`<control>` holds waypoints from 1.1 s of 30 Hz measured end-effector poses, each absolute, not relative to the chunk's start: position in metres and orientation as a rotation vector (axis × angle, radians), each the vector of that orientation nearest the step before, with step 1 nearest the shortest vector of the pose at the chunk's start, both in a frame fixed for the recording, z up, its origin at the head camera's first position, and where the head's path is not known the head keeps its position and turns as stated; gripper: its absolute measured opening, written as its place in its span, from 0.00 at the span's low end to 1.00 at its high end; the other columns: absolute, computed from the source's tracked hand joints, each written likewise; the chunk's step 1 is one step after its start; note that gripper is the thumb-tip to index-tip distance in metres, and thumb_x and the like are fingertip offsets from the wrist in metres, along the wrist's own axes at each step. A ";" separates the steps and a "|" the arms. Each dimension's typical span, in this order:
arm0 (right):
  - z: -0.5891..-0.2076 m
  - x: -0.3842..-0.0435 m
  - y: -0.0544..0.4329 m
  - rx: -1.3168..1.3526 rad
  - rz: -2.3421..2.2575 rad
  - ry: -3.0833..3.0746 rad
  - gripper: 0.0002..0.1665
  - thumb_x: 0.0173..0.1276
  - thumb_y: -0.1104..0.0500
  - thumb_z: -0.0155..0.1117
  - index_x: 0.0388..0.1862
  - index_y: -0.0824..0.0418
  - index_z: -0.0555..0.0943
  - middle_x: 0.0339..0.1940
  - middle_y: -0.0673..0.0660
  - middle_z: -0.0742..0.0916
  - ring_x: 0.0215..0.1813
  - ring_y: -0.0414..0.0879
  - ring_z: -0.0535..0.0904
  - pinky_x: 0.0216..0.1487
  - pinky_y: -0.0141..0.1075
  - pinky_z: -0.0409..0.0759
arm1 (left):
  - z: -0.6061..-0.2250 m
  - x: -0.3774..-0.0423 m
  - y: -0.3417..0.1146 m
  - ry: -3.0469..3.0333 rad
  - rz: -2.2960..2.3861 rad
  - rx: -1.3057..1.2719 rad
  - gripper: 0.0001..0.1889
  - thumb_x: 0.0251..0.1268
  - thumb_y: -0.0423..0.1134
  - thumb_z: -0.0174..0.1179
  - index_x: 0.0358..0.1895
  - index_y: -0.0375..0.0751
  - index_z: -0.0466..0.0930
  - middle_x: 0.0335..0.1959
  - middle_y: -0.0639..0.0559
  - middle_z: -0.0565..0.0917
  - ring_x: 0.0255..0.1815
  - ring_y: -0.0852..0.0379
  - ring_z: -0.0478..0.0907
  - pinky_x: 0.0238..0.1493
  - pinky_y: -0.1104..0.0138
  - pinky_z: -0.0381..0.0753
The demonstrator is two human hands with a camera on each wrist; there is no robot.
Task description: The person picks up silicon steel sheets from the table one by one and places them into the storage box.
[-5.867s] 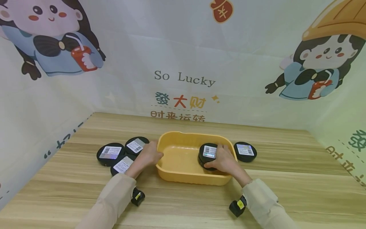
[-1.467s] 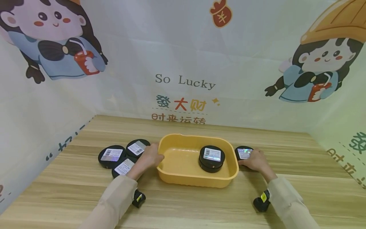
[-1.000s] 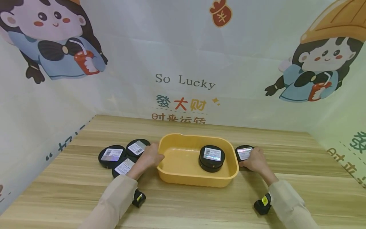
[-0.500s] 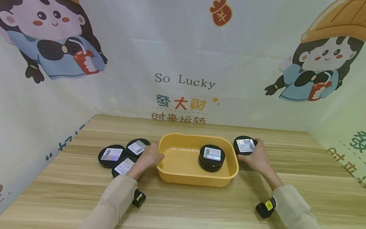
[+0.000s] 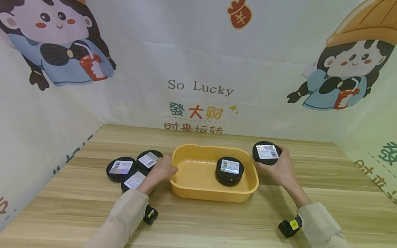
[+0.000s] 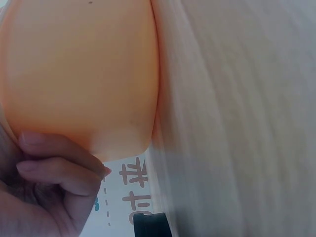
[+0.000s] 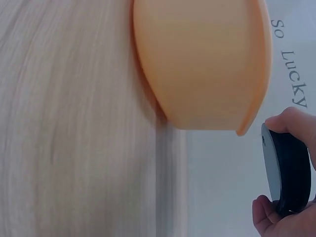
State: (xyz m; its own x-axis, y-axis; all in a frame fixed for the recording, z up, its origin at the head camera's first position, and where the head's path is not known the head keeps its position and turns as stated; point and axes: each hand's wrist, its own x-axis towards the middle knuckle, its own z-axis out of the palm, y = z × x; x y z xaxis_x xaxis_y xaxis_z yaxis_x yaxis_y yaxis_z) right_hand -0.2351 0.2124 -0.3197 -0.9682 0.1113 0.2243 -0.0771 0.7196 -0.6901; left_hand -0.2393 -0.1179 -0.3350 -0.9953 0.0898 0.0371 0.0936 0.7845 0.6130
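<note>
Head view: printed backdrop (image 5: 198, 55) at twelve o'clock, wooden table (image 5: 214, 227) below it, yellow tub (image 5: 207, 195) on the table. The left hand (image 5: 161, 169), fingers curled, grips the tub's rim at nine o'clock; the right hand (image 5: 281, 168), partly spread, holds a black disc (image 5: 266, 153) above the table at the tub's two o'clock. Three labelled discs (image 5: 131, 176) lie outside at nine o'clock; a two-disc stack (image 5: 230, 171) stands inside, toward three.
</note>
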 end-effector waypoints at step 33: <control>-0.319 -0.224 0.161 0.200 1.110 -2.657 0.52 0.43 0.53 0.73 0.61 0.73 0.57 0.57 0.69 0.69 0.57 0.61 0.65 0.57 0.51 0.64 | -0.337 -0.240 -0.120 -2.940 -0.993 -0.196 0.16 0.45 0.26 0.51 0.42 0.27 0.72 0.28 0.42 0.76 0.26 0.52 0.73 0.27 0.65 0.76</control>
State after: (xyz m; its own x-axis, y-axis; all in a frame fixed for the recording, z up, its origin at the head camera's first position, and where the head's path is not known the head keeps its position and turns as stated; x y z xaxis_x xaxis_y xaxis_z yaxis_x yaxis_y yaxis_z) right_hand -0.2239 0.1610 -0.3186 -0.9582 -0.0286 0.2848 -0.2227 0.6996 -0.6790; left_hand -0.2403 -0.1197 -0.3368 -0.9916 0.1085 0.0710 0.1293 0.7881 0.6019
